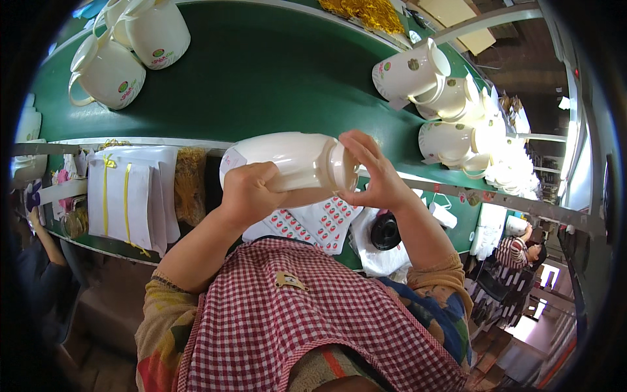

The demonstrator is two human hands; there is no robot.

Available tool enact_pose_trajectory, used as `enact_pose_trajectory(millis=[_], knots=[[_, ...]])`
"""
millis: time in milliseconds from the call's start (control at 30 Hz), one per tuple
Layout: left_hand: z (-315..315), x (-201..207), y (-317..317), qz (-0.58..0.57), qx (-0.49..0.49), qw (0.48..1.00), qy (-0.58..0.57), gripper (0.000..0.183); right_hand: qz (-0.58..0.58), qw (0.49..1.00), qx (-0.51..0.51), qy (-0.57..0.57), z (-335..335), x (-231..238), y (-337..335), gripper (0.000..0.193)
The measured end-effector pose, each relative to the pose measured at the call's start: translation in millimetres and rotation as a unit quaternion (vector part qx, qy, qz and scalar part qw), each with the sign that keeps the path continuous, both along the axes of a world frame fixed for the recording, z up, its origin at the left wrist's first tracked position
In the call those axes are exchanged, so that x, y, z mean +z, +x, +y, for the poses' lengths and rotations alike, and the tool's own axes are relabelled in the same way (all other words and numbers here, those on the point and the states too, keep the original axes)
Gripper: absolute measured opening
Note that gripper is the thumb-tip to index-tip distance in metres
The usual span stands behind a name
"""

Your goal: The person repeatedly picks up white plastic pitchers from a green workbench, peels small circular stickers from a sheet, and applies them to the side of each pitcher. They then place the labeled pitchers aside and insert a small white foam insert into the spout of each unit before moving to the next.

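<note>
Though sideways, jug (287,153) between fingers (356,143)

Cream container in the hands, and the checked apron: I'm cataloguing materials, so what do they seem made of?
Cream container: probably plastic, smooth and glossy; bright highlights show on its surface, though glazed ceramic remains possible. Checked apron: seemingly woven fabric, matte, perhaps cotton or a blend; it drapes softly without shine.

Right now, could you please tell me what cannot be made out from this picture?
Head view, inside of the held jug: hidden by its own wall.
Head view, rear jug at upper left: cut off by the top edge and overlapped by its neighbours.
Head view, far jugs at right: too small and washed out by glare to count.
</note>
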State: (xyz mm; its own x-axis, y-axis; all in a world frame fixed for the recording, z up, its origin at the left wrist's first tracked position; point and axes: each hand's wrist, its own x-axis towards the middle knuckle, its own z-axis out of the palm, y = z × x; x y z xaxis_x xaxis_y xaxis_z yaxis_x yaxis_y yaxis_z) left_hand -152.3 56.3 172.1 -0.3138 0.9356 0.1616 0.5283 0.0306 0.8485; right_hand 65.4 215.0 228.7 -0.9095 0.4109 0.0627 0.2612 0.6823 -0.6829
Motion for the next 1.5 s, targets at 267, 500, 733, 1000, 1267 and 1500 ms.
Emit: enact_pose_trajectory(millis=[267,500,733,1000,1267,1500], knots=[[-12,-3,36,0.008,-0.046,0.999,0.001,0.029,0.01,0.995,0.084,0.045,-13,-17,52,0.091],[-10,-9,53,0.056,-0.017,0.998,0.018,0.025,-0.209,0.971,-0.107,0.051,-18,-15,59,0.095],[-11,-4,54,0.046,-0.005,0.999,0.027,0.017,-0.082,0.983,-0.16,-0.047,-18,-17,74,0.068],[-17,-6,43,0.045,0.012,0.999,0.012,0.019,-0.087,0.977,-0.186,-0.055,-18,-26,78,0.069],[-16,-13,36,0.081,0.029,0.996,0.024,0.018,-0.053,0.909,-0.301,-0.284,-17,-14,71,0.055],[-17,-23,41,0.081,-0.012,0.997,-0.003,0.017,-0.061,0.998,-0.019,-0.019,-20,-6,57,0.087]])
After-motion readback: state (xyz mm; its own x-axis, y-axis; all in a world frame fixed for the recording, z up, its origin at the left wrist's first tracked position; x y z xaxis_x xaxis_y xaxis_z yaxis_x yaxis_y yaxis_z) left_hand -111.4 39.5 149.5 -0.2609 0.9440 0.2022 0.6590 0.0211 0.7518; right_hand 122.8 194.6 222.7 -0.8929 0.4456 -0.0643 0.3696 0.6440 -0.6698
